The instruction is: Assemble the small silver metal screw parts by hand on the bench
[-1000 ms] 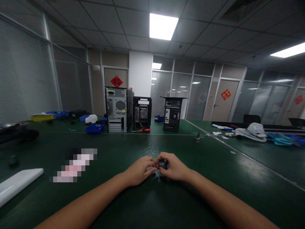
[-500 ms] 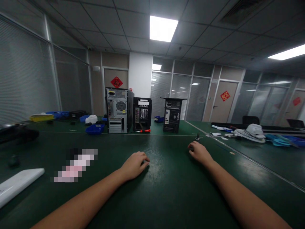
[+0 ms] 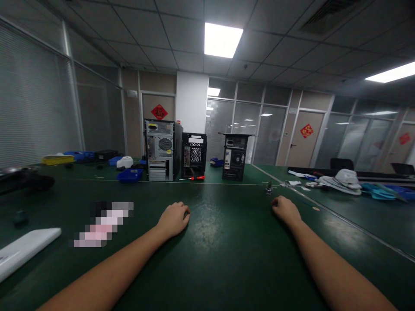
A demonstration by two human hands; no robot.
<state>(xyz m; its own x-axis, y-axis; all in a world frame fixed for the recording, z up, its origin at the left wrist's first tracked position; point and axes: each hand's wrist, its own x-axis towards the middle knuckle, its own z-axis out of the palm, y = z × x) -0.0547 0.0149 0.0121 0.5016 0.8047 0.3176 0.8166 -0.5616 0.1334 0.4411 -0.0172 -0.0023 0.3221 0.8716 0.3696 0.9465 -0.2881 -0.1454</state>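
Note:
Both my hands lie on the green tabletop (image 3: 207, 268), well apart from each other. My left hand (image 3: 173, 219) rests with its fingers curled in toward the thumb, and nothing shows in it. On the other side, my right hand (image 3: 285, 209) is closed in a loose fist, its fingertips partly hidden, with no object visible. Just beyond the right hand stands a small dark metal piece (image 3: 269, 188) on a round base. To the left of my left hand lies a pinkish, pixelated flat thing (image 3: 103, 225).
Three computer cases stand at the back: a tall one (image 3: 159, 149), a black one (image 3: 193, 154) and another (image 3: 234, 157). A red-handled screwdriver (image 3: 197, 178) lies before them. Blue trays (image 3: 129, 175) are left, a white panel (image 3: 29, 250) near left, a white hat (image 3: 343, 181) right.
My hands have moved farther apart: the left a little leftward, the right rightward and nearer, away from the small metal piece. The fingers of my left hand have curled in more.

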